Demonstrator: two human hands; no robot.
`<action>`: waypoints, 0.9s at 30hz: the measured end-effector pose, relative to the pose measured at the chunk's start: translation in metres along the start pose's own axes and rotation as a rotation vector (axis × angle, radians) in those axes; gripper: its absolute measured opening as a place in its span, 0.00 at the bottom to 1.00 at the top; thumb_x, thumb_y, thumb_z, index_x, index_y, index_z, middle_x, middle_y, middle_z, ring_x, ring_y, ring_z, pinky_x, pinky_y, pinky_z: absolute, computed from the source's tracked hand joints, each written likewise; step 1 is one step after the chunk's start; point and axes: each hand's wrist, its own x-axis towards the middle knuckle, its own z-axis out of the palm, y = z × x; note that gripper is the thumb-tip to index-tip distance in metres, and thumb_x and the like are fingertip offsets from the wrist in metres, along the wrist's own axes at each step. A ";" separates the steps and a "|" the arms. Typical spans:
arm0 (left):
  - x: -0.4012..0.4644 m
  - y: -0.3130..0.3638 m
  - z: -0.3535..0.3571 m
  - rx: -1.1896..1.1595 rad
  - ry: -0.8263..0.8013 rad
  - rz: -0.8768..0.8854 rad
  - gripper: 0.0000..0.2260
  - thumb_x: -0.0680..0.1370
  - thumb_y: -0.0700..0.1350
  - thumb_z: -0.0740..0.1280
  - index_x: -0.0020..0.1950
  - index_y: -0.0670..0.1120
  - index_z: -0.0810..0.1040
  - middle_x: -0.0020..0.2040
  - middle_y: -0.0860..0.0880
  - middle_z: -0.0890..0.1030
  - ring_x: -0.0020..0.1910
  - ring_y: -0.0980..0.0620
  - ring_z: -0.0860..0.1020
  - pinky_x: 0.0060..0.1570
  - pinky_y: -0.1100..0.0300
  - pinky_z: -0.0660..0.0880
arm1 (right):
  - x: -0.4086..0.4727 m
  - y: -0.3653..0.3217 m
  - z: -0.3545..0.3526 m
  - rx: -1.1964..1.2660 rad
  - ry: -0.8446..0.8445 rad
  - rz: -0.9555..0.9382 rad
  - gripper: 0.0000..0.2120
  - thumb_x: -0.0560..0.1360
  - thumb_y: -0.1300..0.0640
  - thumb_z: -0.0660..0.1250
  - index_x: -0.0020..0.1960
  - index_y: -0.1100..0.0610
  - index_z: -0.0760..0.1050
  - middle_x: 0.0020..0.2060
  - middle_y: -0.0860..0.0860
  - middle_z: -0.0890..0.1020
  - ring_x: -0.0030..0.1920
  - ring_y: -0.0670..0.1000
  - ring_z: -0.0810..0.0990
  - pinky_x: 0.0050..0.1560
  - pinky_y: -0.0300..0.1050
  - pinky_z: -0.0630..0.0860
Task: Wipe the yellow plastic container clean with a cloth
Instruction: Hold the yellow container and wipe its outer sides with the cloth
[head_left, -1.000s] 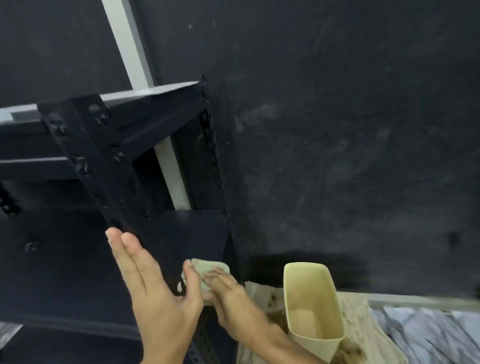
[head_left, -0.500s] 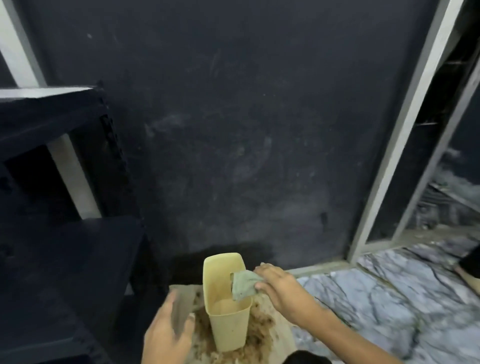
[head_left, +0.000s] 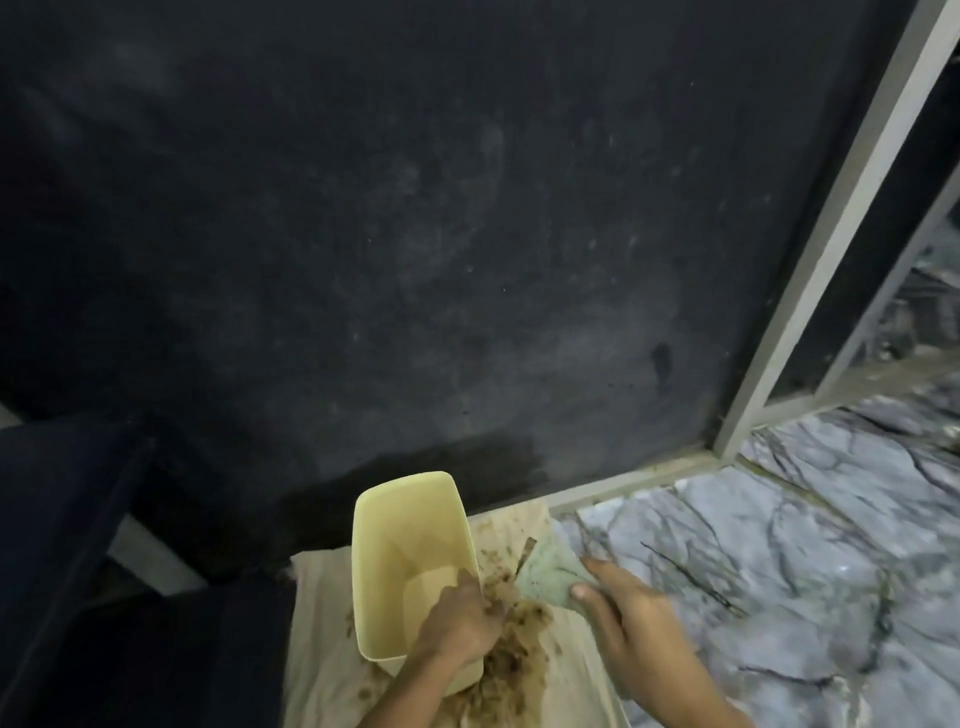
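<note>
A tall yellow plastic container (head_left: 400, 540) stands upright on a stained beige sheet (head_left: 322, 649) at the bottom centre, its open mouth facing up. My left hand (head_left: 460, 621) grips the container's near right wall at the rim, fingers over the edge. Just right of the container, my right hand (head_left: 618, 603) holds a pale green cloth (head_left: 548, 571); the cloth is outside the container and apart from it. Brown dirt (head_left: 511, 654) lies on the sheet between the container and the cloth.
A dark dusty wall (head_left: 415, 260) rises right behind the container. A black metal shelf (head_left: 62, 519) stands at the left. A grey frame post (head_left: 831, 234) slants at the right, above a marble-patterned floor (head_left: 779, 571).
My left hand has taken hold of the container's rim. My right hand with the cloth has moved from the container's mouth out to its right side. The view has shifted right.
</note>
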 end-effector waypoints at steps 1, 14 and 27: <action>0.008 0.000 0.003 0.022 -0.005 -0.006 0.27 0.83 0.59 0.59 0.76 0.44 0.66 0.70 0.43 0.78 0.66 0.40 0.80 0.65 0.47 0.79 | 0.000 0.005 0.004 0.019 0.017 0.019 0.12 0.80 0.53 0.66 0.61 0.54 0.79 0.48 0.45 0.84 0.47 0.45 0.81 0.43 0.21 0.67; -0.012 -0.070 -0.053 -0.366 0.093 0.001 0.18 0.86 0.53 0.61 0.74 0.51 0.75 0.68 0.53 0.81 0.70 0.47 0.77 0.77 0.47 0.69 | 0.009 0.007 0.049 0.259 0.014 0.131 0.07 0.79 0.47 0.61 0.53 0.43 0.77 0.41 0.42 0.84 0.44 0.39 0.81 0.37 0.33 0.74; -0.019 -0.127 -0.008 -0.697 0.112 0.118 0.34 0.74 0.59 0.72 0.80 0.59 0.68 0.75 0.66 0.75 0.74 0.67 0.71 0.80 0.56 0.63 | 0.037 -0.011 0.203 0.065 -0.198 -0.064 0.22 0.83 0.42 0.52 0.72 0.51 0.68 0.72 0.45 0.70 0.73 0.43 0.64 0.73 0.49 0.63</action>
